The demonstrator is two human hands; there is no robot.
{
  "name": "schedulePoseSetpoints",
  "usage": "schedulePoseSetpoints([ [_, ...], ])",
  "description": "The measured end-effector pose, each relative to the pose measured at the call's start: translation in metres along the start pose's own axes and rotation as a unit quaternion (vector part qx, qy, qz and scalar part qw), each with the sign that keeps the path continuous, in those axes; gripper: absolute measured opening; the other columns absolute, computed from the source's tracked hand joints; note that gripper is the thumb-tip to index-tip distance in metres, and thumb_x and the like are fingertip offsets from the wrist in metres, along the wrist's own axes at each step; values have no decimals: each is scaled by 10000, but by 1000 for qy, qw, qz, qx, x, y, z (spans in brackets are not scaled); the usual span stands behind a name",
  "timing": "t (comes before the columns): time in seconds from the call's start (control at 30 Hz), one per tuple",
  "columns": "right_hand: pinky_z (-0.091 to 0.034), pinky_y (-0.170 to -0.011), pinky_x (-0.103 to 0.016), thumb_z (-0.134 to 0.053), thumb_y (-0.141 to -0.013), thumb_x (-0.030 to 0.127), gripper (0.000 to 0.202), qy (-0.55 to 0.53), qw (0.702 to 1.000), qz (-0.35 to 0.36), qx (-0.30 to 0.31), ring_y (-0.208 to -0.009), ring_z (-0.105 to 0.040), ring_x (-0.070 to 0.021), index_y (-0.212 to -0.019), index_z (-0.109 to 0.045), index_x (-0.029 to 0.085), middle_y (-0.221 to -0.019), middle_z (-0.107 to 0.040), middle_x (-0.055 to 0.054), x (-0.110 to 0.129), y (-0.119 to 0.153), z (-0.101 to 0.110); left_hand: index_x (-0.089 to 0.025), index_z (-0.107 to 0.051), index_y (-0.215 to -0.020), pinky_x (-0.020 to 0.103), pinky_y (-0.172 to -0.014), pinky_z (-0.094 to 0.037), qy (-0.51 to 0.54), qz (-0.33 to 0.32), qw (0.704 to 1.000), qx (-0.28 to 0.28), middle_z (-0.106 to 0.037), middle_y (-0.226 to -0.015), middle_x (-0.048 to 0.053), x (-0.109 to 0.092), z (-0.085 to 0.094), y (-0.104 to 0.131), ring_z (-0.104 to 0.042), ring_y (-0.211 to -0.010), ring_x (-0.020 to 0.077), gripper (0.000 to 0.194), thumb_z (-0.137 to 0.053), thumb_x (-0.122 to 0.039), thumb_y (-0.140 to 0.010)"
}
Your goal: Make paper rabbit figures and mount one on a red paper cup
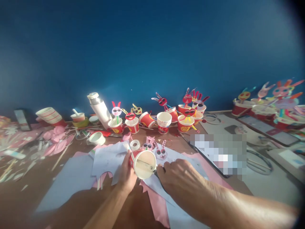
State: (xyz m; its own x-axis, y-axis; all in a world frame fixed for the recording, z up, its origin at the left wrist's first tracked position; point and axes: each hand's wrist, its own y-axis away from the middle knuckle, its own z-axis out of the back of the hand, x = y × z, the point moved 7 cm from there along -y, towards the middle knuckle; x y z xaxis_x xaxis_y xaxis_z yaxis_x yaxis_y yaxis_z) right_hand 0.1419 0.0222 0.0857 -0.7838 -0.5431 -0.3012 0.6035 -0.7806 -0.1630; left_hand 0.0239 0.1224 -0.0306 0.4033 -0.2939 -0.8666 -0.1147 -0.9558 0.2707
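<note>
Blue wall (143, 47) behind a busy desk (16, 211)

The left hand (127, 173) wraps the side of a paper cup (143, 157), tilted above paper sheets (64, 181), probably to brace it. The right hand (181, 178) clenches what seems a handle (155, 172) at the rim, its metal blade (144, 165) lying inside. The mouth faces the wearer, likely keeping the blade visible. Red outside, cream within, the cup looks round.
</note>
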Motion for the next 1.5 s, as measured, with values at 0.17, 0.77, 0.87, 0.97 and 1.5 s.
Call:
schedulePoseSetpoints([
  [0.17,-159,-454,-304,-590,-654,79,135,-110,992,-44,31,-489,-506,-153,-719,-548,190,-582,-569,0,-11,-2,-19,-150,-667,-918,355,-745,-522,-63,-10,998,-8,-721,-874,81,-3,-1,1,-656,-884,262,435,-504,-525,-770],
  [0.77,-348,-390,-187,-534,-691,226,349,-762,562,-290,141,-360,-405,-57,-1021,-645,193,-510,-531,79,-15,15,-108,-127,-615,-1098,289,-790,-495,-210,-138,968,14,-699,-1013,75,-21,0,5,-633,-944,212,434,-354,-392,-875],
  [0.87,-310,-371,-179,-534,-674,195,354,-752,573,-295,135,-355,-399,-56,-1008,-654,193,-491,-509,84,-15,14,-109,-131,-619,-1080,268,-832,-481,-220,-147,964,15,-685,-1064,75,-21,1,5,-591,-1058,212,366,-429,-333,-841],
  [0.97,-282,-393,-172,-517,-656,125,371,-682,658,-295,122,-400,-409,-57,-972,-676,235,-499,-485,88,-22,13,-94,-138,-633,-1049,274,-810,-491,-219,-134,966,5,-693,-1027,73,-22,0,6,-613,-1005,213,351,-435,-323,-826],
  [1.5,-354,-534,-263,-478,-725,51,414,-329,930,-129,104,-587,-573,-164,-1072,-627,220,-713,-653,-32,-13,2,-54,-146,-670,-946,261,-613,-480,-238,-125,963,14,-690,-722,34,-28,-10,12,-595,-639,177,324,-437,-338,-828],
])
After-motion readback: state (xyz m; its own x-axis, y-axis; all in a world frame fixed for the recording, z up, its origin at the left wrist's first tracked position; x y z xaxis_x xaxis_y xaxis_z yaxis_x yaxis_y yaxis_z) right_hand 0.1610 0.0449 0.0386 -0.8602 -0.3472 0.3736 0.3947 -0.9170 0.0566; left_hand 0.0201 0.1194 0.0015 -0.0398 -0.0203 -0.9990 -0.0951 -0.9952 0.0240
